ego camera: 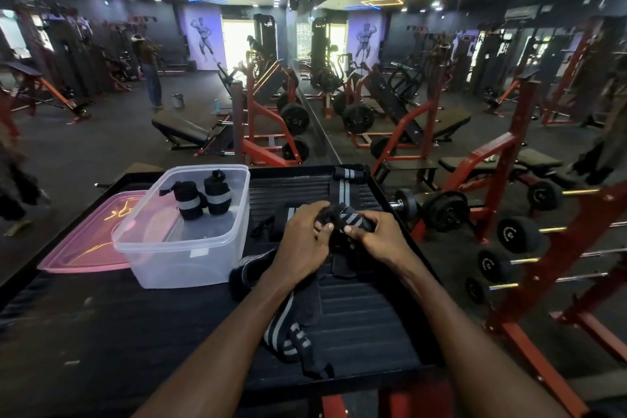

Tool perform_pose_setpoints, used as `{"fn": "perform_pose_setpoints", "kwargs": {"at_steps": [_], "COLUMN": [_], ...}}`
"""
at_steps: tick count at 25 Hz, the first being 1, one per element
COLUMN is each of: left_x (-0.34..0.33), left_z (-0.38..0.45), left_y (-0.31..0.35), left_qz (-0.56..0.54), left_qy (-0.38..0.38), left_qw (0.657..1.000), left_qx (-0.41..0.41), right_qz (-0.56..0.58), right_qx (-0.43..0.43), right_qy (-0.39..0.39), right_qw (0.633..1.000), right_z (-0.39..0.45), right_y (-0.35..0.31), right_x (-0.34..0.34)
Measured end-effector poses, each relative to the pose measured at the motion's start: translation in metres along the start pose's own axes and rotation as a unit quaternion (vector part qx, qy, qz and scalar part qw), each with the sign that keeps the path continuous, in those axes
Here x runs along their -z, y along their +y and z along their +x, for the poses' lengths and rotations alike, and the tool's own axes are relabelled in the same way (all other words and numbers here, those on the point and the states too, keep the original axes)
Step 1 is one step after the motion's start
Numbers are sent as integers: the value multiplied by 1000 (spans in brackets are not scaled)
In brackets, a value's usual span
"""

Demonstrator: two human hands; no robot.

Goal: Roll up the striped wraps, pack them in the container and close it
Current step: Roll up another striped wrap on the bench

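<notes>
A clear plastic container [176, 248] stands on the black table with two rolled black-and-grey striped wraps [203, 198] upright inside. Its pink lid [86, 237] lies flat to the left of it. My left hand [303, 237] and my right hand [376, 239] both grip a partly rolled striped wrap [353, 215] just right of the container. That wrap's loose end [344, 185] runs away across the table. Another unrolled striped wrap [288, 326] lies under my left forearm, near the table's front edge.
The black ribbed table [366, 316] ends just right of my right arm. A red dumbbell rack [529, 248] with several dumbbells stands to the right. Gym benches and weight machines fill the floor beyond, and a person stands far off at the left.
</notes>
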State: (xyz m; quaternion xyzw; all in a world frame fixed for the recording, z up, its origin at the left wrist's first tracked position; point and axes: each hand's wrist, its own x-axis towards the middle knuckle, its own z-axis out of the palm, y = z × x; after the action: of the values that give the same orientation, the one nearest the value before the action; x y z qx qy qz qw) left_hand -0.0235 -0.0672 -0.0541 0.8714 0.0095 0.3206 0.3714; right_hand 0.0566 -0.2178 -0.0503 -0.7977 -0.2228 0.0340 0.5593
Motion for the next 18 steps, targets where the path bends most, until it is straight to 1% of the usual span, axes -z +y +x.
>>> {"fn": "perform_pose_setpoints", "kwargs": {"at_steps": [2,5,7,10,12,15,18], "left_x": [3,8,15,32,46,62,71], "left_z": [3,8,11,12,10,0,-8], "left_y": [2,5,5,2,-1,-5,-13], "left_qz": [-1,18,61,163,209,244,260], "left_qy": [4,9,0,-58,-115,-194,-228], "left_qw": [1000,1000,998,984,969,948,935], "left_qx": [3,-5,-13,37,69,65,78], "right_qz": [-45,-118,-199,-303,-332,-359,-372], "right_qx": [-22,-54,-58,-103,-134,-148,-172], "right_qy": [46,74,91,95,91,96,94], "right_qw": [998,989,974,943,929,916,907], "right_z": [-6,-17,-23,-34,-42,-51,-58], "right_y": [0,2,6,13,13,9,2], "right_x": [2,7,13,17,17,14,8]}}
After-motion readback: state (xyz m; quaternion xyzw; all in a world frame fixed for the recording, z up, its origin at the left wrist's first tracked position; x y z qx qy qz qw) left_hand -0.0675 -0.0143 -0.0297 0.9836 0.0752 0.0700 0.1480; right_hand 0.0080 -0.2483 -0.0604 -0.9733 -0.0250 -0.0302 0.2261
